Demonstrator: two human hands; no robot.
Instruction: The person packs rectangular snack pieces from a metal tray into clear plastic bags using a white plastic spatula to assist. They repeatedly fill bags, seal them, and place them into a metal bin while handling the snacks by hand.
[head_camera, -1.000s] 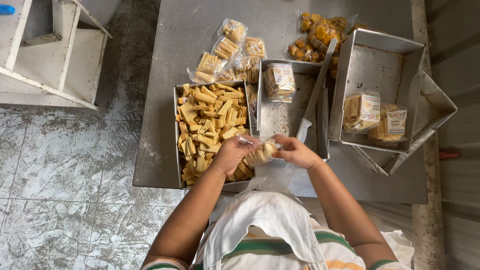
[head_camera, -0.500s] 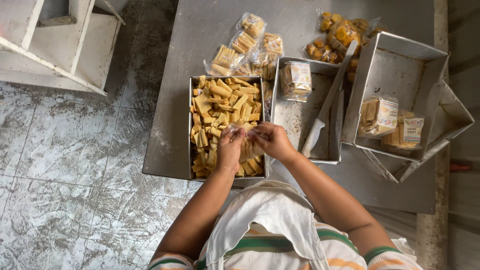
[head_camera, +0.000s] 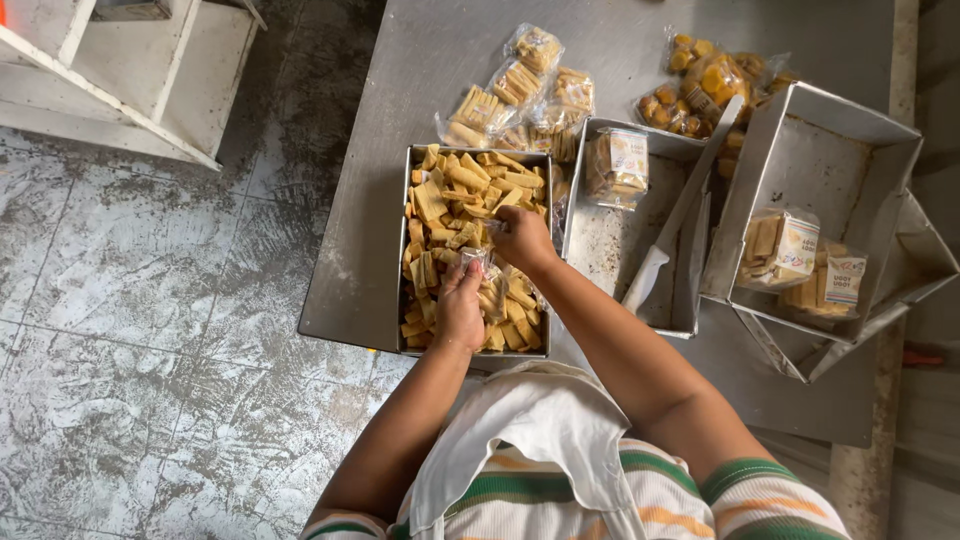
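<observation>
Both hands have moved from the near edge of the tray (head_camera: 410, 250) to over its middle since a second ago, and the view has slid so the table sits further right. Between them is a small clear bag (head_camera: 474, 259) above the heap of biscuit sticks (head_camera: 450, 200); my left hand (head_camera: 460, 310) is closed on its near side, and my right hand (head_camera: 522, 238) curls down over the sticks at the bag's mouth, though I cannot tell whether those fingers pinch a stick or just the plastic. From here, the likeliest slip, I judge, is a stick catching on the bag's lip and snapping, since the mouth looks narrow and the pieces lie every which way. If my left grip loosens, the bag would sag and spill back into the tray. Just right stands a second tray (head_camera: 690, 290) with one filled pack (head_camera: 618, 165), and a long knife (head_camera: 680, 215) leans across its wall near my right forearm; a careless swing of that arm could knock it off. Finished packs (head_camera: 520, 85) lie beyond on the table (head_camera: 620, 50), and two more tins (head_camera: 800, 150) hold wrapped packs further right, well apart from my hands.
</observation>
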